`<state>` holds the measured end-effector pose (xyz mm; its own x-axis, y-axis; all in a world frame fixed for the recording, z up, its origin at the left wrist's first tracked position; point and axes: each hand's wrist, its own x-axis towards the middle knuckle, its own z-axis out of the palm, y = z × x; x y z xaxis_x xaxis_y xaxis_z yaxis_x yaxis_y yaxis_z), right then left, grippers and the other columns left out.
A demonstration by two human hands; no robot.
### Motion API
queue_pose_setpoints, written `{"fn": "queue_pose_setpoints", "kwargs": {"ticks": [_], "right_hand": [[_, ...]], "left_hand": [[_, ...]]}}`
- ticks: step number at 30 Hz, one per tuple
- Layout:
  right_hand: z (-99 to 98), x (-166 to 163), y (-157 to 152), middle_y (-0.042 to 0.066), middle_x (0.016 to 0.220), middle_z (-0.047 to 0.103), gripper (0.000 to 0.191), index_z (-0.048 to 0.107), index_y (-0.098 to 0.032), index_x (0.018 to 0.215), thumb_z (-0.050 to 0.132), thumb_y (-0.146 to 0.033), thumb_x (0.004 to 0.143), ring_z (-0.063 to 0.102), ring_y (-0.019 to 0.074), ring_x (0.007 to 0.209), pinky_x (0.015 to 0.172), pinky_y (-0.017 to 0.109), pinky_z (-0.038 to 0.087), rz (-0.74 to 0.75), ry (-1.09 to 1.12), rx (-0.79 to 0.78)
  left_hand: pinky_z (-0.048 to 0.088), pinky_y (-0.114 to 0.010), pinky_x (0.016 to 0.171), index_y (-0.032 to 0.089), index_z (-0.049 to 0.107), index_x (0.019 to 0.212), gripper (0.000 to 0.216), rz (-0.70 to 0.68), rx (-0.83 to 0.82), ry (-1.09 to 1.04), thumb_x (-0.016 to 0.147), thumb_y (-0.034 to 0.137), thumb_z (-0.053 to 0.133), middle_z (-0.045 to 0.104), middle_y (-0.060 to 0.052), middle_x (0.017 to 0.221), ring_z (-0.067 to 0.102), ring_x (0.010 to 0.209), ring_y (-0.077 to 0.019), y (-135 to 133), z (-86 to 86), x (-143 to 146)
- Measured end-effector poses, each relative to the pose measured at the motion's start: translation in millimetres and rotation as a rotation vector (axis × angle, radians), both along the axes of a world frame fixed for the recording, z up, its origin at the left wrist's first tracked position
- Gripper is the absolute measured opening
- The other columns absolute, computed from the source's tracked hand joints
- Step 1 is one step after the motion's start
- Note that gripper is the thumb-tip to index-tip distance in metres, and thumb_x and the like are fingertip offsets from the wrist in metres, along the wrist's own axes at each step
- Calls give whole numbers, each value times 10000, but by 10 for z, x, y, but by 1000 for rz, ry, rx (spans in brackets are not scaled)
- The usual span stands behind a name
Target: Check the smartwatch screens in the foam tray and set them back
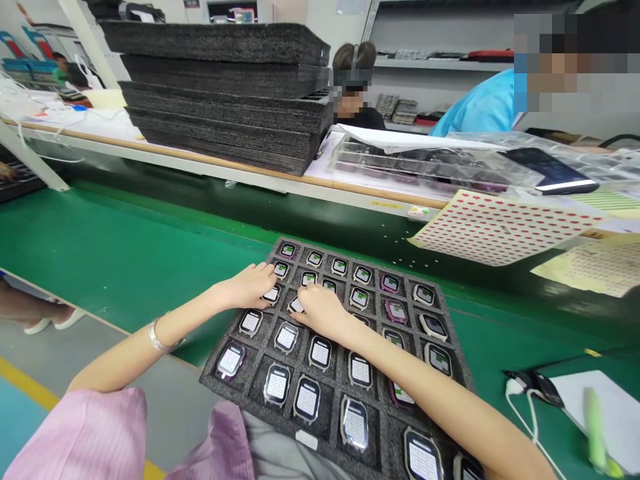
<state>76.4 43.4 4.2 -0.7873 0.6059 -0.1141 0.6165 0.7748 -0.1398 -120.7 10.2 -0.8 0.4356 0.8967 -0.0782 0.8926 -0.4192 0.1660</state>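
Observation:
A black foam tray (207,380) holds many smartwatch cases without straps, one to a compartment, tilted across the green bench. My left hand (253,285) reaches over its left edge with bent fingers and thumb around a smartwatch (271,294) with a white list on its screen. Just right of it, my right hand (323,310) has thumb and fingers at the sides of another smartwatch (297,305), which it partly covers. Nearer watches, such as one smartwatch (286,337), show white lists. Several farther ones, like a smartwatch (363,274), show green patches.
A stack of black foam trays (225,100) stands on the shelf ahead. Clear plastic trays (430,163) and a dark phone (547,168) lie to its right. A sticker sheet (505,227) overhangs the shelf edge. A white cable (533,413) and green pen (594,427) lie right. Two co-workers sit opposite.

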Motion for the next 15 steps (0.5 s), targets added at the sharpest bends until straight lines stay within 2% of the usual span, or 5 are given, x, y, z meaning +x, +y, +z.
{"fn": "queue_pose_setpoints", "kwargs": {"ticks": [5, 9, 12, 15], "right_hand": [[-70, 104, 46, 180, 911, 641, 227, 663, -79, 909, 684, -181, 708, 611, 332, 886, 747, 395, 474, -31, 176, -124], [-36, 267, 136, 79, 795, 633, 329, 671, -94, 969, 695, -284, 702, 596, 233, 745, 656, 324, 469, -48, 375, -318], [81, 460, 173, 48, 761, 624, 416, 638, -86, 1088, 593, -376, 793, 570, 171, 658, 587, 287, 461, -56, 514, -473], [253, 663, 150, 89, 904, 638, 458, 618, -110, 1146, 564, -409, 803, 591, 174, 726, 611, 295, 480, -110, 826, -791]], "left_hand": [[414, -393, 836, 140, 557, 940, 261, -6, -24, -177, 718, 220, 668, 559, -103, 987, 523, 955, -287, 14, -22, -105], [453, -334, 806, 153, 543, 1039, 326, 4, -77, -375, 773, 312, 643, 601, -79, 996, 558, 923, -224, -60, 24, -117], [463, -336, 833, 141, 550, 1082, 408, 90, -256, -795, 748, 325, 695, 635, -77, 982, 596, 905, -202, -123, 96, -16], [456, -385, 892, 125, 568, 1093, 463, 210, -474, -1294, 701, 283, 755, 658, -100, 992, 634, 912, -218, -134, 216, 163]]}}
